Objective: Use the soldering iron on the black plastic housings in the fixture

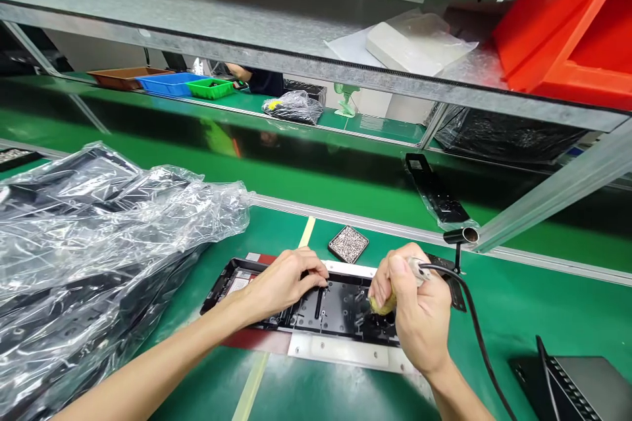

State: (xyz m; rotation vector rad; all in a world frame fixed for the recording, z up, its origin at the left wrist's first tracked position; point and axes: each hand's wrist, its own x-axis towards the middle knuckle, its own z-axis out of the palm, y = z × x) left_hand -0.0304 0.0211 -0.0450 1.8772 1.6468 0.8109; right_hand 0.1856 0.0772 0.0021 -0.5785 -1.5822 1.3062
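A long black plastic housing (340, 308) lies on the bench, its open inside facing up with posts and ribs showing. My left hand (291, 279) reaches over its middle, thumb and forefinger pinched at the far wall; whatever is between them is too small to name. Wrapped round a corded electric screwdriver (382, 306), my right hand (417, 306) is over the housing's right part. The screwdriver has a yellowish lower end and a pale top with a black cable; its tip is hidden. Beyond the housing sits a small square dish (348, 245) of tiny screws.
Plastic-wrapped black parts (99, 263) fill the left side. A metal tube holder (461, 237) stands at right, near a black box (582, 388). The black cable (474, 316) hangs on the right. Overhead runs a metal shelf (197, 13) with a red bin (567, 33). Another person (264, 79) sits beyond.
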